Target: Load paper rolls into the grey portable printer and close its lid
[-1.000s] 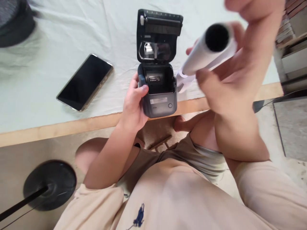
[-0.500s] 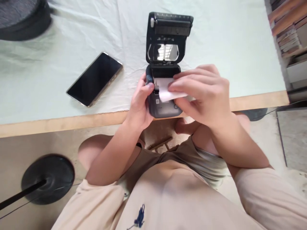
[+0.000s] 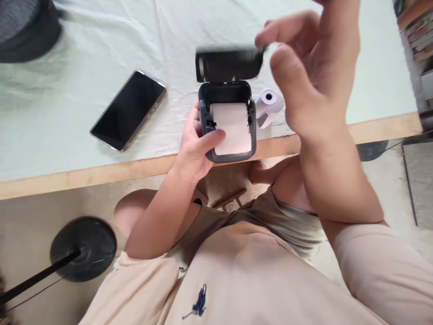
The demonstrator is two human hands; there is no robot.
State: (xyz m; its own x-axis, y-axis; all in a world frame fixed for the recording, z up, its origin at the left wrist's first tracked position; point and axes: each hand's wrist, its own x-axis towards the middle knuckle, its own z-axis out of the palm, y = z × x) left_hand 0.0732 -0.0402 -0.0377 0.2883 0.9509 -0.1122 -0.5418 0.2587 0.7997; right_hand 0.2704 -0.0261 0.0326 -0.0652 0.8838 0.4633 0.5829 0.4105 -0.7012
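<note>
My left hand (image 3: 196, 151) is wrapped round a small dark portable printer (image 3: 232, 158) above the table's front edge. Its thumb lies on a strip of white paper (image 3: 233, 128) that comes out over the printer's front. Hinged at the back, the printer's black lid (image 3: 230, 65) stands part way up and is blurred by motion. At the lid's right corner, my right hand (image 3: 314, 67) has its index finger and thumb closed about the edge. Partly behind that hand, a white paper roll (image 3: 274, 100) with a dark core rests on the cloth.
A smartphone (image 3: 128, 110) lies dark screen up left of the printer. Pale cloth (image 3: 135, 40) covers the table, whose wooden edge (image 3: 149, 168) faces me. A round black object (image 3: 29, 31) sits at the far left. A black stand base (image 3: 83, 248) is on the floor.
My right hand has left the paper and moved up to the lid. The lid has tilted forward from upright. The paper now lies flat over the printer's front, and the paper roll has come into view.
</note>
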